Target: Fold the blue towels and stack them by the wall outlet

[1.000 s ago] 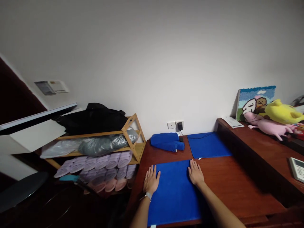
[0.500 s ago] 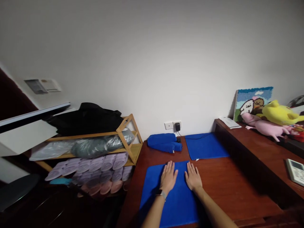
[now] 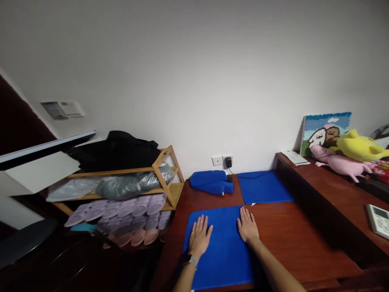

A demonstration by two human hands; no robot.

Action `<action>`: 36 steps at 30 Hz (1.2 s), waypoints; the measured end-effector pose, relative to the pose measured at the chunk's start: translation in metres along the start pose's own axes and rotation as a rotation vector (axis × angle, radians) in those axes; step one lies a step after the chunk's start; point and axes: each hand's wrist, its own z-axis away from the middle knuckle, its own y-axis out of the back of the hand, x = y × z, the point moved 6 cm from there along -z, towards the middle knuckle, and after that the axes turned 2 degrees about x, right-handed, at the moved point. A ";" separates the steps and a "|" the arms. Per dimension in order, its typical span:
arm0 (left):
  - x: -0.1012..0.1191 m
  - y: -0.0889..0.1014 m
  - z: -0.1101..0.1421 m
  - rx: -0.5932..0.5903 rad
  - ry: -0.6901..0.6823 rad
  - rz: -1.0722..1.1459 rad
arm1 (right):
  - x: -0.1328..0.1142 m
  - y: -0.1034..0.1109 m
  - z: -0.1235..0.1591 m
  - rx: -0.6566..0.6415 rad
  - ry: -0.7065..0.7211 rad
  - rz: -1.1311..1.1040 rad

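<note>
Fingers of both hands lie spread and flat, gripping nothing: the left hand (image 3: 199, 238) and the right hand (image 3: 247, 227) press palm-down on a blue towel (image 3: 220, 247) laid out on the dark red wooden surface (image 3: 291, 239). The left hand rests near the towel's left edge, the right hand at its far right corner. A watch (image 3: 190, 260) sits on the left wrist.

Beyond the towel, near the wall, lie 2 more blue pieces: a rolled blue towel (image 3: 212, 182) and, just beside it to the right, a flat blue towel (image 3: 263, 186). A black charger (image 3: 228, 162) is plugged into the wall socket (image 3: 221, 160) above them.

On the raised ledge (image 3: 334, 190) at the right stand a cartoon picture (image 3: 326, 132), a yellow plush toy (image 3: 360, 147) and a pink plush toy (image 3: 340, 162), touching one another. A white remote (image 3: 378, 220) lies nearer; its lettering is too small to read.

To the left, a wooden rack (image 3: 165, 178) carries a black bag (image 3: 117, 151), grey bundles in plastic (image 3: 127, 184) and rows of purple slippers (image 3: 130, 209). Wall labels (image 3: 62, 109) show print that cannot be read.
</note>
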 end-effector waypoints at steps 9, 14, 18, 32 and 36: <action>-0.036 0.004 0.014 0.079 0.053 -0.076 | -0.009 0.015 -0.010 -0.026 0.007 0.035; -0.038 0.003 0.014 0.080 0.052 -0.085 | -0.008 0.009 -0.013 -0.022 0.028 -0.015; -0.040 0.000 0.012 0.071 0.073 -0.111 | -0.007 0.004 -0.014 -0.005 0.039 -0.029; 0.123 -0.024 -0.044 -0.009 -0.248 0.100 | -0.004 0.001 -0.019 0.005 0.066 -0.011; 0.031 -0.017 -0.037 0.002 -0.081 0.007 | -0.004 0.002 -0.019 0.013 0.044 -0.030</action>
